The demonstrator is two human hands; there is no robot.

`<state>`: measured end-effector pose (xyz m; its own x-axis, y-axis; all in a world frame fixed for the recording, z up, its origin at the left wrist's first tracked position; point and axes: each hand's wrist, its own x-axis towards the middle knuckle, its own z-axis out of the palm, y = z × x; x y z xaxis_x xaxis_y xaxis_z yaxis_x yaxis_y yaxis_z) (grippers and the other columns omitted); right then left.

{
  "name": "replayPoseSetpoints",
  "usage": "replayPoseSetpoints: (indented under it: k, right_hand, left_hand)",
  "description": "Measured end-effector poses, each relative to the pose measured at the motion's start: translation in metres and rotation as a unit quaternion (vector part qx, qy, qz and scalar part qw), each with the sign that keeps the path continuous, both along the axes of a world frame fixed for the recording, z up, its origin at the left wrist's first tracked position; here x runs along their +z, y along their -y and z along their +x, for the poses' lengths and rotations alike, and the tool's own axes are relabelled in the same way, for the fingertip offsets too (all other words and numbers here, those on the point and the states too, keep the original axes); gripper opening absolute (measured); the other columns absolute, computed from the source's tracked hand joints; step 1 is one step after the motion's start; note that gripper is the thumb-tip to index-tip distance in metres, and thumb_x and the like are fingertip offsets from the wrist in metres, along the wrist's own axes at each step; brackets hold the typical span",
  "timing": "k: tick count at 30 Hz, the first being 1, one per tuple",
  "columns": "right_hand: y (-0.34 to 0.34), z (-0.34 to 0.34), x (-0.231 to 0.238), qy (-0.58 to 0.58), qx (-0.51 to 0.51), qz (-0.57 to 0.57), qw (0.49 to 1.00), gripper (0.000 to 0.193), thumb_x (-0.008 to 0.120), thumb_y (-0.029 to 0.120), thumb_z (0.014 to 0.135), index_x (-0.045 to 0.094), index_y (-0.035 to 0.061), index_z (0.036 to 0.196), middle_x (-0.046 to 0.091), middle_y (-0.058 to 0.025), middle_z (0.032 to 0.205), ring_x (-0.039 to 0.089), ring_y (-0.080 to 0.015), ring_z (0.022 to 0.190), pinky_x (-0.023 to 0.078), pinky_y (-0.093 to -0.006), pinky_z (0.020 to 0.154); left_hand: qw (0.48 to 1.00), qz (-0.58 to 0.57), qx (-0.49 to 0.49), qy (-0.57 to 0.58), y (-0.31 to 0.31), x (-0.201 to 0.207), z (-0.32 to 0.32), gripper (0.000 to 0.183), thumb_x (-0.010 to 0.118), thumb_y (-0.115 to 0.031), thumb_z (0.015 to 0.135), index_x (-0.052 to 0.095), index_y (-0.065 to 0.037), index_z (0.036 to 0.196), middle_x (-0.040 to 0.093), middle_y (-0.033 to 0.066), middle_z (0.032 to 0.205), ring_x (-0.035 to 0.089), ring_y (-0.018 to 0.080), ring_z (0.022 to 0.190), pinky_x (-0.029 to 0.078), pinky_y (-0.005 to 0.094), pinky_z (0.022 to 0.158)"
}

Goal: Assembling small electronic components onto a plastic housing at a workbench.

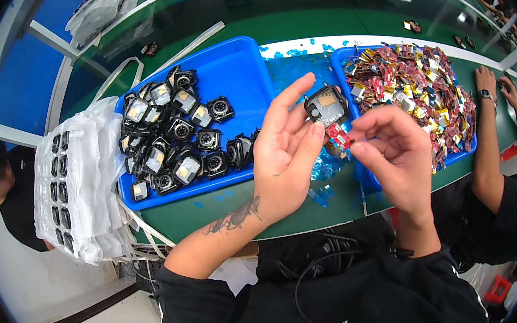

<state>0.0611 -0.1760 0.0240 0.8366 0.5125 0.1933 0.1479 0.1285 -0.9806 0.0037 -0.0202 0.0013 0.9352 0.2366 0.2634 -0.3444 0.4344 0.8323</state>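
My left hand (284,168) is turned palm up, and its fingers cradle a black smartwatch case (326,105) whose opening faces me. Just below the case, the thumb and fingers of my right hand (399,153) pinch a small red circuit board (338,135). My left thumb tip lies close to that board; whether the board is still joined to the case cannot be made out. To the left, a blue tray (233,69) holds a heap of similar black watch cases. At the right, another blue tray (338,68) is piled with small red boards and silvery and yellow pieces.
Blue film scraps (321,196) litter the green bench between the trays. Stacked white plastic trays (81,180) with black cases stand at the far left. A co-worker's hand (485,82) rests beyond the right tray. Behind runs a green conveyor (293,13) carrying scattered small parts.
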Motion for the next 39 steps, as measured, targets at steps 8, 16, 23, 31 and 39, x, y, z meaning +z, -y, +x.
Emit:
replayPoseSetpoints:
  k: [8,16,23,31,39]
  right_hand:
    - [0.002,0.010,-0.002,-0.045,0.034,-0.009,0.998,0.009,0.062,-0.004,0.089,0.061,-0.0054,0.098,0.061,-0.0041,0.090,0.058,-0.0065,0.080,0.049,-0.0191,0.068]
    - [0.009,0.006,-0.008,0.041,0.037,-0.046,0.997,0.016,0.060,-0.002,0.090,0.054,-0.0006,0.105,0.056,-0.0040,0.093,0.056,-0.0067,0.083,0.048,-0.0209,0.071]
    - [-0.007,0.003,-0.009,0.022,-0.033,-0.030,0.999,0.027,0.069,-0.005,0.083,0.054,-0.0012,0.106,0.060,-0.0029,0.090,0.059,-0.0072,0.080,0.049,-0.0200,0.071]
    - [-0.017,-0.004,-0.028,0.074,-0.117,-0.010,0.990,0.027,0.073,-0.004,0.080,0.056,-0.0002,0.101,0.059,-0.0022,0.088,0.058,-0.0058,0.077,0.047,-0.0184,0.065]
    - [-0.021,-0.004,-0.029,0.119,-0.142,-0.056,0.981,0.028,0.074,-0.001,0.079,0.058,0.0010,0.102,0.058,-0.0013,0.088,0.056,-0.0058,0.077,0.047,-0.0196,0.065]
  left_hand:
    - [0.864,0.468,0.160,0.093,-0.021,0.007,0.001,0.032,0.066,0.007,0.078,0.069,-0.002,0.109,0.064,0.0153,0.112,0.068,0.0251,0.083,0.056,0.0315,0.067]
    - [0.950,0.296,-0.008,-0.096,-0.019,0.009,-0.004,0.016,0.064,-0.001,0.088,0.069,0.003,0.102,0.064,0.0084,0.094,0.066,0.0118,0.082,0.056,0.0252,0.068]
    - [0.983,0.148,-0.032,-0.107,-0.009,0.001,-0.004,0.030,0.060,0.002,0.090,0.063,0.003,0.120,0.062,0.0111,0.114,0.061,0.0145,0.105,0.053,0.0260,0.090]
    - [0.989,0.111,-0.047,-0.080,-0.006,-0.005,-0.003,0.038,0.054,0.005,0.093,0.056,0.001,0.130,0.056,0.0133,0.131,0.059,0.0160,0.112,0.052,0.0287,0.094]
    - [0.990,0.054,-0.046,-0.119,-0.006,0.002,-0.004,0.043,0.053,0.004,0.093,0.049,0.000,0.136,0.058,0.0113,0.129,0.061,0.0159,0.109,0.057,0.0287,0.086]
